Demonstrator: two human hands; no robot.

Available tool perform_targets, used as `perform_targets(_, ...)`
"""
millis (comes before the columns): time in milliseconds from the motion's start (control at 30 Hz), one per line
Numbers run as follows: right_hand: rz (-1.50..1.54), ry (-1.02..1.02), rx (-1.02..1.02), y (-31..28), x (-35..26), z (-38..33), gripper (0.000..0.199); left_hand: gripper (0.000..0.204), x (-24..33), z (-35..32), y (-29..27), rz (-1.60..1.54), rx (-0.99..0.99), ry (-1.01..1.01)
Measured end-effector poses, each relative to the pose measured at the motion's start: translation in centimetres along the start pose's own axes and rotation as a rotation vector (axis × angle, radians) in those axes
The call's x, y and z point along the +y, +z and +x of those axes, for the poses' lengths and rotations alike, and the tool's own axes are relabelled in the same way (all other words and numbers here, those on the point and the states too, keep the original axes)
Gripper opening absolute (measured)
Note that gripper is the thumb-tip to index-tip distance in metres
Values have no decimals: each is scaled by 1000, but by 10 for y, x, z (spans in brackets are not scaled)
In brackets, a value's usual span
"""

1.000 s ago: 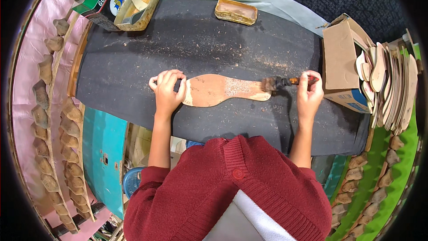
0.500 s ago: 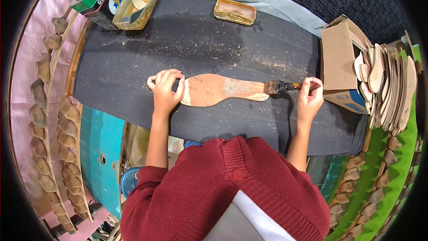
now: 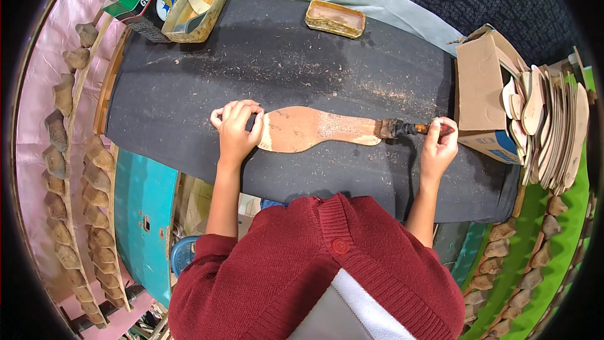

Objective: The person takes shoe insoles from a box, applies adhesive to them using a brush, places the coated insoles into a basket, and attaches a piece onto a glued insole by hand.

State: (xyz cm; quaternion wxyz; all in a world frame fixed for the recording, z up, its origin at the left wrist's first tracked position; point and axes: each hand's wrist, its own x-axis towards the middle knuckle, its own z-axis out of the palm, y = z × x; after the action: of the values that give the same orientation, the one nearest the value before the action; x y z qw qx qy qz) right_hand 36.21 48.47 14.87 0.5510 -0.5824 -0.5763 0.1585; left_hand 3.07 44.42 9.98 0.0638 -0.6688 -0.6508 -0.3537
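Observation:
A tan insole (image 3: 292,129) lies flat on the dark table, its wide end to the left and its narrower end to the right. Its right half looks wet and speckled. My left hand (image 3: 236,129) pinches the wide end between thumb and fingers. A brush (image 3: 396,128) with dark, caked bristles is in my right hand (image 3: 440,145), gripped near the end of its reddish handle. The bristles touch the insole's narrow right end, hiding a bit of that edge.
Shavings are scattered over the table (image 3: 264,38). At the back stand a metal can (image 3: 143,0), a yellowish tub (image 3: 195,12) with scraps, and a shallow tray (image 3: 335,19). A cardboard box (image 3: 483,82) and stacked insoles (image 3: 557,129) are at right. Racks of shoe lasts (image 3: 56,132) flank the table.
My right hand and the brush have moved slightly toward me along the insole's narrow end. My left hand keeps its hold. The whole view has shifted a little.

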Motion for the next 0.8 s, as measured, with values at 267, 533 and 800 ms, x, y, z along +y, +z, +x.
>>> perform_targets(267,96,0,-185,17,-17,-19,9,7,2,1,1,-9,-26,7)
perform_targets(533,-13,-87,-144,-12,-3,3,7,8,1,-1,0,5,-20,8)
perform_targets(800,195,-49,-249,-3,17,-6,7,6,0,-1,1,8,-34,14)
